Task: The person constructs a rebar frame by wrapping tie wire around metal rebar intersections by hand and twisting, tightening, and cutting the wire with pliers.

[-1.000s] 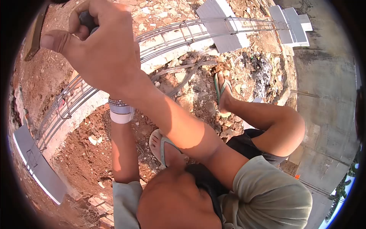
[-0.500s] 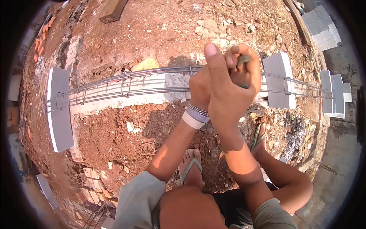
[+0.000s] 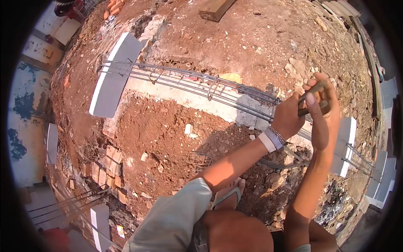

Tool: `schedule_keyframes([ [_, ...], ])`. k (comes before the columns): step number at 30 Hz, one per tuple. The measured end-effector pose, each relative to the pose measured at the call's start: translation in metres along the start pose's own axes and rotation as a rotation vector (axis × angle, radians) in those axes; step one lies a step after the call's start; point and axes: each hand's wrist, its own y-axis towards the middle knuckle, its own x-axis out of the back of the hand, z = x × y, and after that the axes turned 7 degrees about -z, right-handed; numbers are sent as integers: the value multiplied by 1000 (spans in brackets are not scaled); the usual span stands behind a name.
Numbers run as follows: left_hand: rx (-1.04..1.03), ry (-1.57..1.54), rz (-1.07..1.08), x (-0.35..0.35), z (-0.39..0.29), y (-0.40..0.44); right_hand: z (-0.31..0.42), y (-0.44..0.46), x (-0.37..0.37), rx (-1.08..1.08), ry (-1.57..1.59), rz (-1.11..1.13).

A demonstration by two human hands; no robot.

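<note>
My right hand point(image 3: 325, 119) is curled around a dark two-handled tool that looks like pincers point(image 3: 314, 90); its head is hidden. Close against it, my left hand point(image 3: 289, 117) is closed, with a bracelet and a pale band at the wrist. What the left fingers hold is hidden. Both hands are over a long rebar cage point(image 3: 210, 86) of thin rods and square stirrups. The cage passes through a grey-and-white block point(image 3: 115, 77) at the left and another block point(image 3: 346, 143) beyond my right hand.
Under the cage runs a pale concrete strip point(image 3: 176, 90). A timber piece point(image 3: 215, 9) lies on the reddish soil. Broken bricks point(image 3: 110, 164) and a loose wire stirrup point(image 3: 199, 160) lie nearer me. More blocks point(image 3: 380, 168) stand at the far right. My sandalled foot point(image 3: 228, 196) is below.
The view has swung, so the cage now slants down to the right and my hands appear farther right. My right hand has turned, showing more of the tool.
</note>
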Motion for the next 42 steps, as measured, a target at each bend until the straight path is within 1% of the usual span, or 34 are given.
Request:
schedule_keyframes([
  [1,-37,23,-43,-8,-2,-4,-11,-14,-10,60,-49,-173],
  [2,-142,94,-136,-26,23,-14,-31,-20,-13,130,30,-370],
  [5,-103,42,-84,7,-1,-19,-29,-2,19,-8,145,-52],
  [6,-173,-8,-37,20,0,-13,-36,9,35,32,318,209],
  [7,-249,57,-65,23,7,-10,-41,27,59,20,423,669],
  [9,-189,-23,376,27,23,-12,-42,51,56,98,520,1223],
  [11,-250,-152,123,6,15,-32,-35,55,48,128,618,1360],
  [12,-246,-160,54,1,8,-42,-24,46,44,179,607,1260],
  [13,-242,-167,-16,-3,0,-52,-19,34,46,153,619,1160],
  [14,-204,-123,-23,-3,-7,-64,-15,21,47,128,628,1059],
  [15,-154,-136,37,-2,-9,-80,-11,9,49,104,635,958],
  [16,-103,-146,95,-1,-12,-97,-11,-9,64,-41,667,884],
  [17,-52,-153,151,0,-15,-114,-17,-23,72,-127,693,825],
  [18,107,-279,255,10,-18,-131,-24,-37,81,-210,723,762],
  [19,200,-263,288,25,-24,-145,-37,-51,86,-233,752,713],
  [20,291,-245,325,42,-29,-159,-52,-66,95,-248,680,628],
  [21,278,-90,258,52,-20,-179,-77,-86,102,-344,705,528],
  [22,261,68,191,62,-4,-196,-87,-106,93,-458,671,301],
  [23,221,170,179,76,8,-203,-99,-123,79,-569,633,71],
  [25,152,374,147,104,27,-215,-148,-151,77,-729,671,-117],
  [26,201,372,157,117,33,-221,-178,-163,76,-772,717,-165],
  [27,245,370,166,130,40,-225,-232,-184,88,-771,939,-53],
  [28,282,369,173,140,47,-225,-230,-191,78,-846,849,-209],
  [29,271,381,213,150,51,-225,-227,-198,64,-919,754,-365],
  [31,249,405,295,164,56,-224,-228,-206,52,-939,778,-409],
  [34,189,464,382,173,55,-217,-222,-207,46,-964,707,-465],
  [35,118,469,322,172,56,-216,-218,-206,46,-971,663,-483],
  [37,-21,476,192,168,60,-217,-214,-208,49,-973,686,-474],
  [38,89,415,61,167,60,-221,-212,-209,53,-978,695,-469],
  [40,303,291,-206,165,61,-227,-218,-208,69,-1072,659,-475],
  [41,340,277,-219,167,59,-227,-221,-207,78,-1120,641,-477],
  [42,377,263,-235,169,54,-224,-209,-201,81,-1173,254,-495],
])
